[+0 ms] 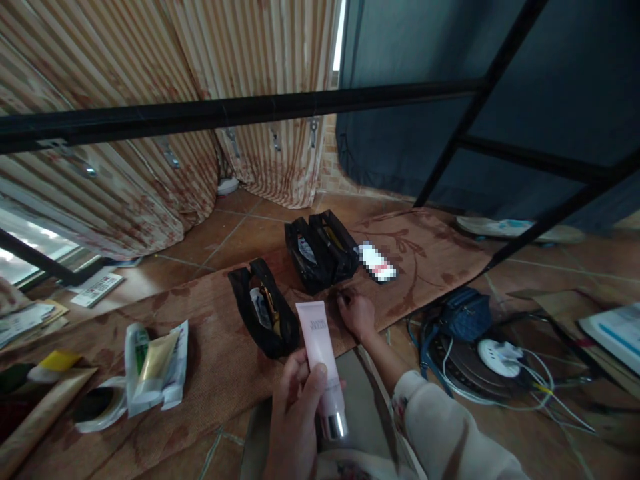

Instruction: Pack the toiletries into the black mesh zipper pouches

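My left hand (295, 413) is closed around a pale pink squeeze tube (318, 340) with a shiny silver cap, held cap end toward me. Curled fingers show on my right hand (358, 316), low over the cloth; whether anything small is in them is hidden. Just beyond it are two black pouches side by side, the left pouch (310, 270) and the right pouch (345, 257), both unzipped. Another open black pouch (265, 310), with a white tube and a gold-coloured item inside, lies left of the pink tube.
A patterned brown cloth (215, 360) lies beneath these things. On it are a blurred phone (377, 261), a clear bag of tubes (156, 363) and a round black-and-white item (100, 403). A black metal frame (240, 110) crosses ahead; a blue bag (465, 313) and white cables sit right.
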Demonstrator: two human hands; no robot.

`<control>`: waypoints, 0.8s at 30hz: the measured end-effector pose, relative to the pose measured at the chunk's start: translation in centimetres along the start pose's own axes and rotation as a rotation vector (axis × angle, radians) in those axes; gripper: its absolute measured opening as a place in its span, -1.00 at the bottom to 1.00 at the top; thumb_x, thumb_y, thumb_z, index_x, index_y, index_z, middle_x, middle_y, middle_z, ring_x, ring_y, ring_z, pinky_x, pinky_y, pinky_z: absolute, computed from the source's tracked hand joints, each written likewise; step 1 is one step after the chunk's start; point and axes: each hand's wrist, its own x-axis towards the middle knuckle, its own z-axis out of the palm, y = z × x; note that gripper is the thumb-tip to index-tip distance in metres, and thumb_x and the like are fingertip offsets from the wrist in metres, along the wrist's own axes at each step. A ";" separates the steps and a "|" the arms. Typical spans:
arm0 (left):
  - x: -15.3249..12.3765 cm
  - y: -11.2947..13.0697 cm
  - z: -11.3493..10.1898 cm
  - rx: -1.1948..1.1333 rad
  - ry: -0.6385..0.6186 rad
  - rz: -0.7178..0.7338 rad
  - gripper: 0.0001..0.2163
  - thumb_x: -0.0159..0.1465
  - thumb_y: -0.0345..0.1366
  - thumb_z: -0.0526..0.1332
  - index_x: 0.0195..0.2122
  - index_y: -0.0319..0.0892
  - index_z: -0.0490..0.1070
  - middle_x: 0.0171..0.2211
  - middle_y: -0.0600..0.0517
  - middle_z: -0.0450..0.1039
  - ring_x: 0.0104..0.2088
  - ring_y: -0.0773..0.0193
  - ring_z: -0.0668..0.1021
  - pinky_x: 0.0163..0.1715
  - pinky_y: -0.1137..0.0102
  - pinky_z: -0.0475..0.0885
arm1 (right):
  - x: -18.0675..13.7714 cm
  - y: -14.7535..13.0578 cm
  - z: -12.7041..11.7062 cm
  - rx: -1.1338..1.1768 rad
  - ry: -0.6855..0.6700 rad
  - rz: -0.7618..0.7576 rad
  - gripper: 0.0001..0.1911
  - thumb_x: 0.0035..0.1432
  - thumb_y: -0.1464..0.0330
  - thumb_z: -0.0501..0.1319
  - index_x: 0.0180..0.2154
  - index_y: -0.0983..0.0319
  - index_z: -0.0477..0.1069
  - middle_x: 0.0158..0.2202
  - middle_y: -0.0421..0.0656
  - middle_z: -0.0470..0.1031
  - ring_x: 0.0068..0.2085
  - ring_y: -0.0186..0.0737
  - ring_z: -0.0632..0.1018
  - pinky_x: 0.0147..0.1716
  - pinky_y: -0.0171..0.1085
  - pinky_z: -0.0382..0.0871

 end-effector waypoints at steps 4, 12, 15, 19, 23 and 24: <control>0.5 1.3 -0.1 -0.026 0.026 0.111 -0.54 -0.06 -0.17 0.42 -0.14 -0.17 0.40 -0.25 -0.05 0.54 -0.30 0.13 0.61 -0.42 0.40 0.49 | -0.1 -0.1 -0.1 0.010 0.015 -0.002 -0.60 0.30 0.14 -0.04 -0.14 0.17 0.49 -0.26 -0.07 0.58 -0.21 -0.15 0.57 -0.30 -0.31 0.27; 4.3 7.1 -2.1 0.130 0.103 0.371 -0.41 -0.06 -0.14 0.41 0.00 -0.20 0.36 -0.27 -0.01 0.53 -0.42 0.24 0.58 -0.43 0.41 0.47 | 0.0 -0.1 -0.1 0.018 0.006 -0.006 -0.62 0.30 0.16 -0.03 -0.11 0.18 0.47 -0.22 -0.06 0.57 -0.21 -0.18 0.57 -0.30 -0.32 0.28; 6.8 8.7 -3.0 0.292 0.101 0.439 -0.36 -0.02 -0.11 0.39 0.08 -0.17 0.29 -0.30 0.00 0.52 -0.47 0.28 0.54 -0.53 0.45 0.41 | 0.0 -0.1 -0.1 0.025 0.005 -0.010 -0.62 0.30 0.16 -0.03 -0.09 0.17 0.46 -0.22 -0.06 0.57 -0.21 -0.17 0.57 -0.30 -0.32 0.28; 8.9 9.5 -3.6 0.330 0.182 0.441 -0.29 -0.04 -0.12 0.39 0.14 -0.18 0.21 -0.32 -0.01 0.51 -0.52 0.31 0.51 -0.53 0.43 0.39 | 0.0 -0.2 -0.2 0.013 -0.005 -0.009 -0.61 0.30 0.16 -0.04 -0.13 0.18 0.48 -0.25 -0.05 0.57 -0.22 -0.16 0.57 -0.31 -0.31 0.28; 9.6 9.2 -4.1 0.370 0.232 0.450 -0.33 -0.04 -0.11 0.36 0.10 -0.20 0.24 -0.24 -0.06 0.51 -0.46 0.27 0.54 -0.46 0.39 0.42 | 0.0 -0.3 -0.3 0.009 -0.005 0.002 -0.62 0.30 0.18 -0.04 -0.14 0.19 0.48 -0.25 -0.06 0.58 -0.23 -0.17 0.58 -0.32 -0.32 0.28; 9.7 9.0 -4.3 0.414 0.243 0.472 -0.35 -0.03 -0.10 0.35 0.08 -0.21 0.26 -0.22 -0.07 0.51 -0.44 0.25 0.55 -0.43 0.38 0.42 | 0.0 -0.3 -0.3 0.012 -0.006 0.003 -0.63 0.30 0.19 -0.03 -0.13 0.19 0.48 -0.24 -0.06 0.58 -0.22 -0.17 0.57 -0.31 -0.32 0.28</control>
